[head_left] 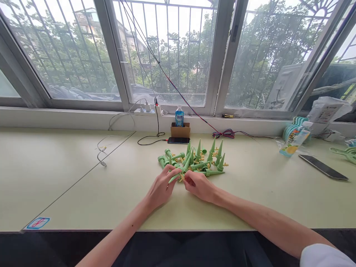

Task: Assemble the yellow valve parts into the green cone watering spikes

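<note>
My left hand (164, 182) is closed around a green plant watering spike (173, 178), whose pointed tip sticks out to the left between the fingers. At its other end is a small yellow valve piece (182, 177), beside the pinched fingertips of my right hand (198, 183). Those right fingertips are hidden, so I cannot make out exactly what lies between them. Just beyond both hands spreads a pile of similar green watering spikes (205, 165), several upright and others on their sides, with yellow valves among them.
Behind the pile, a phone (178, 140) leans by a cardboard box (180, 131) with a blue bottle (179, 115). At the right are a dark phone (322, 167), a tilted drink bottle (296, 140) and green hangers (345, 152). A grey cable (100, 157) lies left.
</note>
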{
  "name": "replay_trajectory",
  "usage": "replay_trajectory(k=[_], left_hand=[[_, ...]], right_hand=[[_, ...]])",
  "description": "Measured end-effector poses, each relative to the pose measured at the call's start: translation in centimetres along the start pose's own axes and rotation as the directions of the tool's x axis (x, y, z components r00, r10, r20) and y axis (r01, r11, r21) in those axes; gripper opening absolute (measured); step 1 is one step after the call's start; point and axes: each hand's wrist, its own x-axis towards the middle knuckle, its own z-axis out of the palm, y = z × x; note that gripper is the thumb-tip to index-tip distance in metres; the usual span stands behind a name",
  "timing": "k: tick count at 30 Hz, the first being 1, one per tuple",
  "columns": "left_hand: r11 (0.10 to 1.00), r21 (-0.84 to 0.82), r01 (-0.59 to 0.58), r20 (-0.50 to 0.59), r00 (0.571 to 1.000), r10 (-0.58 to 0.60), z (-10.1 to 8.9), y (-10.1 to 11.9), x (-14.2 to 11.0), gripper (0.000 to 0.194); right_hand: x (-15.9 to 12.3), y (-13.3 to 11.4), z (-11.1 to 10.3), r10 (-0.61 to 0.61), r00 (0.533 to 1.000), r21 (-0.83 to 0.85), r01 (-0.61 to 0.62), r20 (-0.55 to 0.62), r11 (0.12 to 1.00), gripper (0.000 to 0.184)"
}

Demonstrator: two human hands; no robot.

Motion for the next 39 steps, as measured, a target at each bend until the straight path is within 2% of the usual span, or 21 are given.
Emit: replay_trajectory(k=[5, 11, 18, 27, 39], left_hand=[[1.000, -0.007, 0.001, 0.016, 1.000, -0.001, -0.1, -0.1, -0.1, 0.027], [0.999, -0.018, 0.029, 0.008, 1.000, -0.028, -0.3, 0.1, 0.0, 0.022], [0.994, -0.080, 0.071, 0.041, 0.997, -0.068, -0.4, 0.3, 0.1, 0.021], [0.985, -0.144, 0.093, 0.046, 0.995, -0.087, -0.4, 0.4, -0.1, 0.020], [0.992, -0.108, 0.061, 0.070, 0.996, -0.054, -0.4, 0.1, -0.2, 0.021]], right_hand=[[-0.2, 0.2, 0.1, -0.013, 1.000, 0.018, 0.013, -0.012, 1.000, 0.010], [-0.1, -0.2, -0.1, -0.028, 0.999, 0.044, 0.030, -0.038, 0.999, 0.016], [0.0, -1.1, -0.4, 0.015, 0.999, 0.152, -0.009, -0.033, 0.988, 0.016], [-0.2, -0.7, 0.2, 0.056, 0.998, 0.235, -0.045, -0.041, 0.971, 0.022], [-0.1, -0.6, 0.1, 0.103, 0.994, 0.297, -0.090, -0.028, 0.950, 0.025]])
